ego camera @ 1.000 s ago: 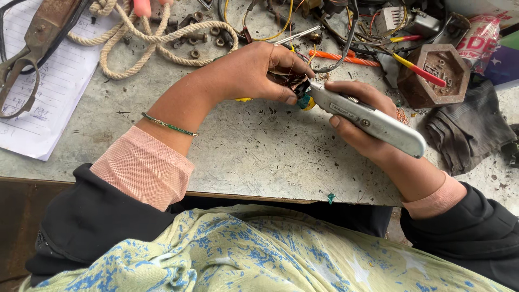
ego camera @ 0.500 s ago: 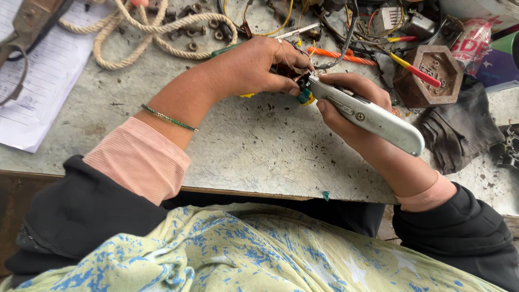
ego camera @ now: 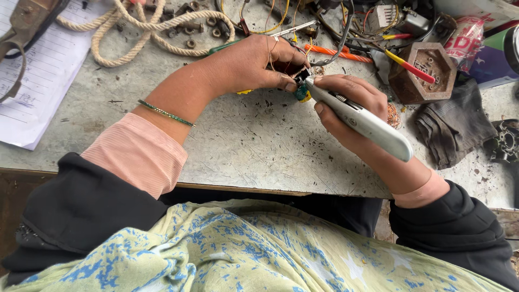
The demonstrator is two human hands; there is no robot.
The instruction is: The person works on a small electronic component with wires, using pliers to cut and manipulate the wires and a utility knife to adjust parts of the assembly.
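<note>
Head view: a small part is pinched in the left hand and met by the tip of a white tool gripped in the right.

Just above the middle of the frame, the left hand (ego camera: pixel 248 67) is closed, thumb and fingers (ego camera: pixel 284 84) pinched on a small dark part (ego camera: pixel 301 91) with a green and yellow end. The white pen-shaped tool (ego camera: pixel 359 120) is wrapped by the closed right hand (ego camera: pixel 346 105); its long axis runs from lower right up to upper left, tip touching the part. Both hands are held over the grey surface (ego camera: pixel 243 146), the rope (ego camera: pixel 140 24) lying well apart at upper left.
</note>
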